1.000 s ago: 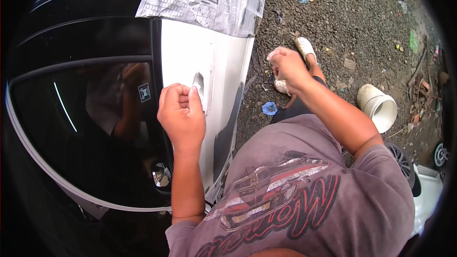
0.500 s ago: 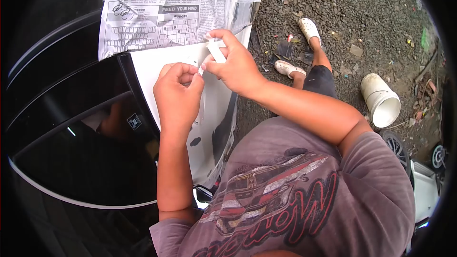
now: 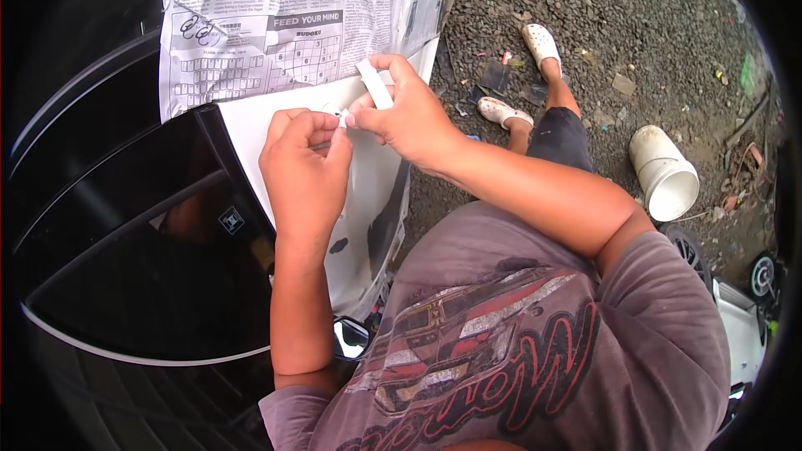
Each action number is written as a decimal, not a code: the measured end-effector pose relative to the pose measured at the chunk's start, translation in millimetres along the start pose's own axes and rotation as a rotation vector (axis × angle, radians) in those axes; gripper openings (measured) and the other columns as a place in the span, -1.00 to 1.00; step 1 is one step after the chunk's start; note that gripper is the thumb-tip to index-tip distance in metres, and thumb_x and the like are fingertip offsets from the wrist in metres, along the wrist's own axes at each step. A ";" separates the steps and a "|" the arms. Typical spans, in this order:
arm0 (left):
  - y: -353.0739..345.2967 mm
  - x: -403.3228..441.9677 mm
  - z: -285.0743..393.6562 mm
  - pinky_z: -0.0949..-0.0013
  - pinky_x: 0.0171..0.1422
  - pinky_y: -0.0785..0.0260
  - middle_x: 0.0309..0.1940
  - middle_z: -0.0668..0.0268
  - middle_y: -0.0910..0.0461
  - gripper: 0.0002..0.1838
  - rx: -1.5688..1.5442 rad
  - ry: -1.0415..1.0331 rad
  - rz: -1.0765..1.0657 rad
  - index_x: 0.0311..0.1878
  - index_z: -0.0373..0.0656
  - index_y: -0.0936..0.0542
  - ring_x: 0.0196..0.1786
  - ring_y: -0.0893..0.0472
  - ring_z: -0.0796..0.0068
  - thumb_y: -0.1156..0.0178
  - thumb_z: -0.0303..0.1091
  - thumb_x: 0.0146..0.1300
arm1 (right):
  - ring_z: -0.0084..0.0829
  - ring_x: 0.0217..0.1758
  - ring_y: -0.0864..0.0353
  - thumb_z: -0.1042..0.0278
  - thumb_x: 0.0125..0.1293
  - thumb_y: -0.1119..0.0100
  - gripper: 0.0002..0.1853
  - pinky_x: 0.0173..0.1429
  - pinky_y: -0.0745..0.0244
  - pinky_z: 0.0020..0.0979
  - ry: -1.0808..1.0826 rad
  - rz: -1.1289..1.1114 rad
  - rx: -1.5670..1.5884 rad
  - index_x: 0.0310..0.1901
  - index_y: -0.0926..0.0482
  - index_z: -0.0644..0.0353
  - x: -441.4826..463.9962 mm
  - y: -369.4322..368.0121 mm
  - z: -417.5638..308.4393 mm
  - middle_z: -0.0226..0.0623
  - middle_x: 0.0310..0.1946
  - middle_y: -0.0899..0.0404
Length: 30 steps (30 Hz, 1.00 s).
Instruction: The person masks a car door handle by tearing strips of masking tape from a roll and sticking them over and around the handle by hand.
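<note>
My left hand is closed in a pinch, thumb against forefinger, on the end of a narrow white strip that looks like masking tape. More of this tape lies between the fingers of my right hand, whose thumb tip meets the left fingertips. Both hands are just above a white car panel with dark patches. Beyond them, printed newspaper covers part of the car, its near edge lying along the panel. Whether a roll sits inside the right hand is hidden.
A black car window with a sticker is at left, and a side mirror below. To the right are gravel ground with litter, my feet in white clogs, a tipped white bucket and another vehicle's wheel.
My fingertips have drawn closer together on the tape, and the piece that hung below my left fingers no longer shows. The whole view has shifted slightly.
</note>
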<state>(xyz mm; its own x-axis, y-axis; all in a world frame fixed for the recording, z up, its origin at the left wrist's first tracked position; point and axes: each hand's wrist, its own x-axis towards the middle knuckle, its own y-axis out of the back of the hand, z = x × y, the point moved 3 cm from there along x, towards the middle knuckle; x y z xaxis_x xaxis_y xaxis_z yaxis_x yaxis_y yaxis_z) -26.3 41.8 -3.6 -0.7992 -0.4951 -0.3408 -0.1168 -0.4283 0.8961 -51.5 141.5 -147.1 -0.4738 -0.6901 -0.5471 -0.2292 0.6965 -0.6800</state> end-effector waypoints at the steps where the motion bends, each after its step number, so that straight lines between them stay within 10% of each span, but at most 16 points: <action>1: -0.9 -0.4 -0.6 0.35 0.05 -0.71 -0.05 0.18 -0.68 -0.85 0.030 -0.009 0.010 -0.09 -0.39 -0.76 -0.12 -0.82 0.38 -0.44 -0.60 0.29 | -0.45 -0.05 -0.72 0.54 0.37 -0.47 -0.22 0.12 -0.63 -0.33 0.034 0.031 -0.004 0.53 -0.25 0.37 2.8 -2.3 4.8 -0.29 -0.18 -0.77; 10: -9.9 -4.5 3.6 0.25 -0.04 -0.75 0.09 0.12 -0.64 -0.72 0.242 -0.056 0.176 0.06 -0.32 -0.71 -0.16 -0.84 0.28 -0.42 -0.59 0.29 | 0.04 0.22 -0.78 0.45 0.34 -0.39 -0.35 0.32 -0.63 -0.13 0.060 0.257 -0.176 0.42 -0.40 0.41 6.4 -20.1 14.2 0.26 0.16 -0.69; 30: -3.6 -16.9 -6.1 0.34 -0.23 -0.67 0.00 0.22 -0.65 -0.76 0.412 -0.223 0.220 0.03 -0.17 -0.78 -0.17 -0.79 0.42 -0.50 -0.53 0.31 | -0.03 0.20 -0.78 0.41 0.34 -0.43 -0.29 0.28 -0.66 -0.15 0.049 0.230 -0.230 0.45 -0.34 0.42 4.5 -16.2 -1.8 0.22 0.14 -0.70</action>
<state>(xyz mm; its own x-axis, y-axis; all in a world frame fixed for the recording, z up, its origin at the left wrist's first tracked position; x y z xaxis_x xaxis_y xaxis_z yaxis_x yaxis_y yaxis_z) -8.7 47.1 -2.8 -0.9319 -0.3477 -0.1031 -0.1186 0.0234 0.9927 -51.5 127.6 -137.7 -0.5742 -0.5029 -0.6460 -0.2949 0.8632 -0.4099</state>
